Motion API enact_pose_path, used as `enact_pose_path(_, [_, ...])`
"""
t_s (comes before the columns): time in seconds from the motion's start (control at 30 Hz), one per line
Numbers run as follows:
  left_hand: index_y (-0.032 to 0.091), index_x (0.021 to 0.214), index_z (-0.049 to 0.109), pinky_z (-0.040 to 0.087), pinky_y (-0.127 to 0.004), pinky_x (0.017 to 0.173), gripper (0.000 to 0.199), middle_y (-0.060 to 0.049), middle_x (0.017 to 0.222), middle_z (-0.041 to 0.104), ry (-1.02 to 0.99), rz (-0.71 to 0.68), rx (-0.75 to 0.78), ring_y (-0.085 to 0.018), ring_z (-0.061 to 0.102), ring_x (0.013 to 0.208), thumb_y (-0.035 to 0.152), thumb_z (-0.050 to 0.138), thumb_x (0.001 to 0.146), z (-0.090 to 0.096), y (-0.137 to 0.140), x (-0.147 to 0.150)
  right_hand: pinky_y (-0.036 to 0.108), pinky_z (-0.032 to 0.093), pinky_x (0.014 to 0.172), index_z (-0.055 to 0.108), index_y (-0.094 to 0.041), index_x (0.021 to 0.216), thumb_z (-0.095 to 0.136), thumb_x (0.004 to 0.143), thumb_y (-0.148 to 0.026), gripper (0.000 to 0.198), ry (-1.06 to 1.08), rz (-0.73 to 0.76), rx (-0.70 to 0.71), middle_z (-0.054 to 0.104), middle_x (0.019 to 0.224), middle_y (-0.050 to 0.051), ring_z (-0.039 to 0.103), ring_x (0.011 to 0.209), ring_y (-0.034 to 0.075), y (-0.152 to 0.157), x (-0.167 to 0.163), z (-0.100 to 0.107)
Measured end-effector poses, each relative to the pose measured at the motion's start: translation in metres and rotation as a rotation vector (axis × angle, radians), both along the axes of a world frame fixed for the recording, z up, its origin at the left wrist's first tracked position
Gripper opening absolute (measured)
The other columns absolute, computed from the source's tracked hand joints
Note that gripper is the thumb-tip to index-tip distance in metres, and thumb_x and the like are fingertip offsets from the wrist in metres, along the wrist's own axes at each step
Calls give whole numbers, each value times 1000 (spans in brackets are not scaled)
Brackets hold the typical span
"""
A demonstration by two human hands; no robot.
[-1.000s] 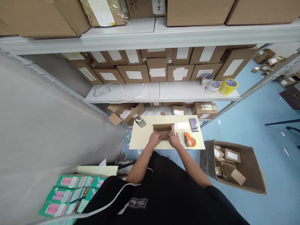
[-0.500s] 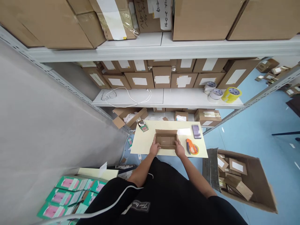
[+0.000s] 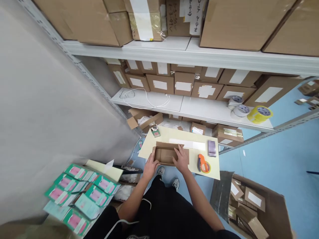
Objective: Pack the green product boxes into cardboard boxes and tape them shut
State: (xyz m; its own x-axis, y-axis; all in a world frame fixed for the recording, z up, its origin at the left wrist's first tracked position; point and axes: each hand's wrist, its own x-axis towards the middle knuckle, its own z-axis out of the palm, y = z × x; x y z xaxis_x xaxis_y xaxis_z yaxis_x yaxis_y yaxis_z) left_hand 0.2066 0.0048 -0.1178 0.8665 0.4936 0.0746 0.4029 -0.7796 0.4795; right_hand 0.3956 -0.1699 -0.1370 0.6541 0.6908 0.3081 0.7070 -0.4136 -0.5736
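Note:
A small open-topped cardboard box (image 3: 163,162) rests on the pale yellow tabletop (image 3: 214,169) near its front edge, and I can look down into it. My left hand (image 3: 150,165) grips its left end, fingers along the outer wall and thumb at the near corner. At the right end, my right hand (image 3: 181,160) has its fingers stretched out and apart over the box, beside a flap that sticks out to the right. White paper sheets (image 3: 199,145) lie behind the box. An orange tape dispenser (image 3: 203,163) is to the right of my right hand.
A purple pixelated item (image 3: 211,148) and a small green box (image 3: 155,130) lie on the table. Shelves ahead hold labelled cartons (image 3: 160,83) and tape rolls (image 3: 259,114). A large carton of small boxes (image 3: 274,205) stands right; green-and-pink packages (image 3: 74,199) are stacked left.
The box has shifted left and now shows a flap extending right. My right hand has moved from the right near corner to spread over the box's right end. The view has tilted.

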Motion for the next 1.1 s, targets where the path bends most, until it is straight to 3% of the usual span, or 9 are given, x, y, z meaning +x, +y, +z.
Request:
enact_pose_path(0.1, [24, 94, 75, 42, -50, 124, 15, -1, 171, 35, 22, 21, -10, -32, 33, 157, 26, 61, 96, 18, -21, -17, 57, 33, 123, 46, -22, 158, 63, 90, -21, 70, -13, -3, -77, 25, 174, 13, 20, 161, 35, 17, 8, 25])
enact_pose_path(0.17, [25, 96, 75, 40, -48, 125, 15, 1, 172, 33, 12, 49, -27, -29, 31, 159, 26, 60, 98, 25, -35, -27, 58, 28, 124, 52, -23, 153, 62, 93, -23, 61, 1, 23, -170, 36, 170, 13, 27, 159, 35, 28, 16, 36])
enact_pose_path(0.23, [26, 95, 74, 38, -47, 127, 16, 1, 173, 31, -18, 86, -36, -28, 30, 159, 27, 58, 100, 30, -43, -38, 57, 24, 124, 63, -25, 143, 58, 98, -28, 44, 34, 91, -262, 54, 157, 13, 42, 150, 34, 41, 19, 44])
enact_pose_path(0.33, [25, 95, 72, 36, -49, 128, 16, 0, 173, 29, -62, 149, -34, -28, 27, 160, 26, 57, 101, 33, -47, -63, 48, 31, 119, 73, -27, 124, 52, 104, -34, 30, 73, 232, -338, 73, 133, 9, 63, 126, 28, 59, 7, 51])
enact_pose_path(0.43, [24, 97, 71, 34, -52, 129, 14, -2, 172, 32, -92, 207, -23, -28, 25, 161, 25, 58, 100, 34, -44, -98, 37, 40, 104, 76, -25, 113, 49, 106, -36, 30, 44, 329, -370, 78, 119, 8, 69, 109, 25, 74, -25, 54])
enact_pose_path(0.67, [21, 95, 72, 38, -54, 126, 15, -7, 175, 23, -133, 355, -27, -32, 29, 159, 28, 60, 100, 24, -66, -217, 34, 42, 96, 76, -26, 108, 50, 106, -37, 29, -11, 542, -498, 79, 113, 8, 71, 102, 24, 97, -132, 56])
enact_pose_path(0.8, [19, 97, 73, 34, -55, 127, 10, -8, 177, 15, -146, 434, -47, -35, 24, 161, 26, 66, 96, 17, -102, -303, 41, 42, 107, 75, -24, 120, 53, 103, -44, 34, -19, 659, -544, 74, 128, 11, 64, 123, 31, 101, -208, 50])
enact_pose_path(0.93, [19, 99, 74, 33, -55, 128, 9, -7, 177, 14, -149, 537, -92, -35, 20, 162, 23, 69, 93, 12, -143, -390, 53, 37, 119, 64, -21, 142, 58, 98, -52, 54, -48, 725, -448, 56, 155, 14, 42, 150, 37, 103, -294, 38])
enact_pose_path(1.1, [21, 100, 75, 34, -57, 126, 12, -5, 177, 15, -134, 738, -126, -36, 21, 161, 20, 75, 88, 14, -192, -486, 49, 39, 122, 58, -18, 148, 56, 99, -46, 56, 16, 966, -297, 52, 157, 18, 46, 148, 32, 114, -412, 37])
